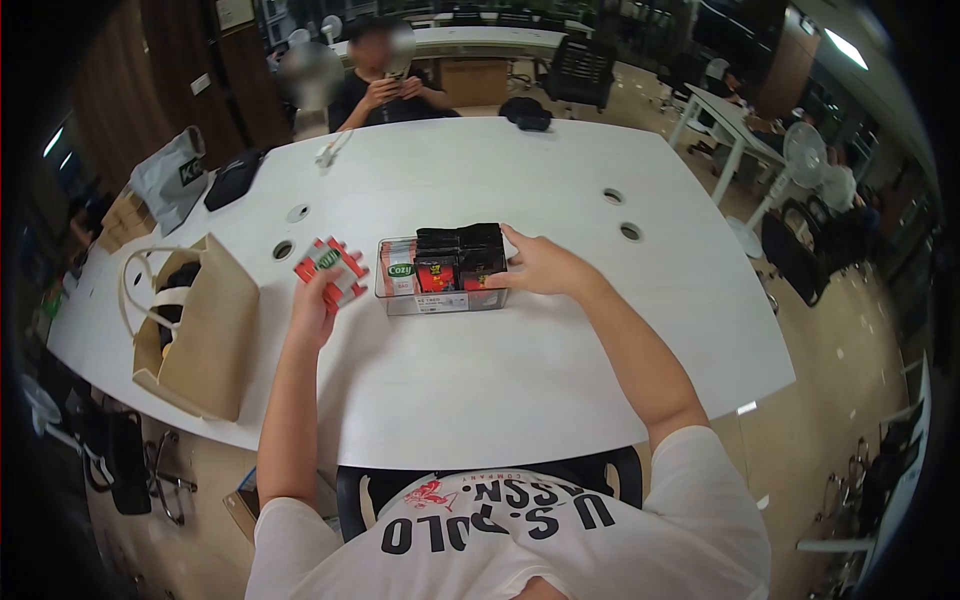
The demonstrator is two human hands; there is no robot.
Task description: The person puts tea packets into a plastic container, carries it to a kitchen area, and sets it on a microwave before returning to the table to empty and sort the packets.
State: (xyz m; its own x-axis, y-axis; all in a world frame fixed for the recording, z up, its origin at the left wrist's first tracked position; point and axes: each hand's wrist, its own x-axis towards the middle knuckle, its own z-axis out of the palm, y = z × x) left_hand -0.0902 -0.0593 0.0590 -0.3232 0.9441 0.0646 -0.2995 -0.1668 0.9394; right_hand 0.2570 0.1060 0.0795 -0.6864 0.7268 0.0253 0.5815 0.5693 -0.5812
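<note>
My left hand [316, 300] is closed around a small stack of red-and-white Cozy sachets [334, 266], held above the table left of a clear plastic box [440, 304]. Inside the box, similar Cozy sachets [398, 270] stand upright at the left end. Black sachets with red fronts [452, 262] fill the middle and right, rising above the rim. My right hand [543, 266] grips the rightmost black sachets at the box's right end, thumb in front and fingers behind. How many sachets it holds is hidden.
A beige tote bag [215, 335] stands at the left on the white table [470, 390]. Behind it are a grey bag [170, 180] and a black pouch [235, 180]. A white plug with cable [327, 154] and a black item [527, 113] lie farther back. Across sits a person [385, 85].
</note>
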